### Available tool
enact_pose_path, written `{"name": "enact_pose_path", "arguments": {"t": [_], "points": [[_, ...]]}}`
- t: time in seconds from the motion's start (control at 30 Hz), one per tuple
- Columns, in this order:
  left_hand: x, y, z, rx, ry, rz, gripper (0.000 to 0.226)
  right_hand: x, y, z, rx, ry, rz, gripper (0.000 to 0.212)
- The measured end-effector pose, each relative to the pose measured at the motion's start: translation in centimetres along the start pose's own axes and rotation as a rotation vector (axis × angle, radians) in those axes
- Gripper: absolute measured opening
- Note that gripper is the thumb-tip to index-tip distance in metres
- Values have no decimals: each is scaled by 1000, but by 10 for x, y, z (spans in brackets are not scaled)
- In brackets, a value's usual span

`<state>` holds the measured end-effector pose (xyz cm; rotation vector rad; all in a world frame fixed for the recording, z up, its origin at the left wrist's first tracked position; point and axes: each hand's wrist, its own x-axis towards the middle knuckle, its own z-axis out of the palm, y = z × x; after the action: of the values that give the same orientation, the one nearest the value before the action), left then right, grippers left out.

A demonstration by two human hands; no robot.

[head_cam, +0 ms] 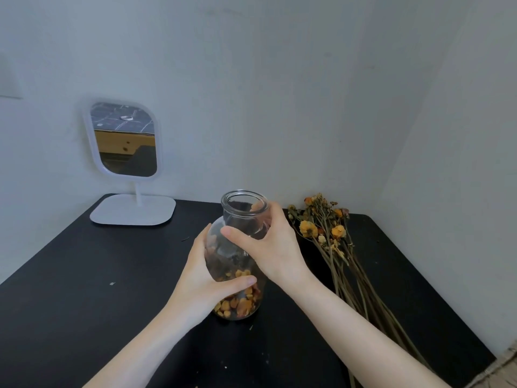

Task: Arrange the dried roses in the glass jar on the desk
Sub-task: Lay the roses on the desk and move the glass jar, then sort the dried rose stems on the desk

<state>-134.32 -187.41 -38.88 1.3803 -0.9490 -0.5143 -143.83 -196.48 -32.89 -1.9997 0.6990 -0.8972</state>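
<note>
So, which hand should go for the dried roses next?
Right, probably. The dried roses lie on the desk just beyond the right hand, which grips the glass jar by its neck. The left hand holds the jar's body and can steady it.

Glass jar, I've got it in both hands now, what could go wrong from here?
1. The glass jar looks tilted between the left hand and right hand; a slip could knock it on the desk or tip out the loose petals inside.
2. The dried roses lie just beside the right forearm; brushing them could snap the brittle heads.
3. The jar's neck is narrow, so pushing stems in may shed blooms.
</note>
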Motion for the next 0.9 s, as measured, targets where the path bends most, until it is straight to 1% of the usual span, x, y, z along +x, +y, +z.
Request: {"name": "enact_pose_path", "arguments": {"t": [0.07,0.1,0.13,0.17,0.23,0.3,0.37,0.4,0.47,0.53,0.63,0.73,0.8,0.9], "points": [[-7,5,-1,7,61,-15,111,0,-1,-4,-6,-20,10,69],[-13,7,-2,34,121,2,109,0,0,-7,-3,-31,11,71],[-22,10,-2,72,192,49,100,-2,0,-12,-4,-40,9,74],[-31,13,0,111,259,125,85,-3,1,-18,-12,-46,8,77],[-49,20,8,191,317,322,52,-6,7,-36,-25,-38,19,77],[-62,28,25,269,255,469,35,-6,17,-60,-24,9,50,64],[-66,30,47,310,96,519,22,-5,33,-88,-41,110,106,46],[-65,30,59,319,9,501,17,-4,43,-102,-64,168,136,40],[-53,27,84,301,-149,371,10,-4,66,-127,-113,249,199,34],[-32,17,109,278,-229,215,10,-6,88,-149,-163,262,273,26],[6,-2,143,327,-174,54,3,-9,115,-171,-282,178,394,19],[35,-20,164,410,-137,-97,19,-8,130,-177,-357,82,436,21],[46,-28,172,453,-139,-153,23,-6,135,-175,-390,44,433,23],[52,-33,182,477,-142,-177,26,-3,139,-170,-436,16,395,24]]}}
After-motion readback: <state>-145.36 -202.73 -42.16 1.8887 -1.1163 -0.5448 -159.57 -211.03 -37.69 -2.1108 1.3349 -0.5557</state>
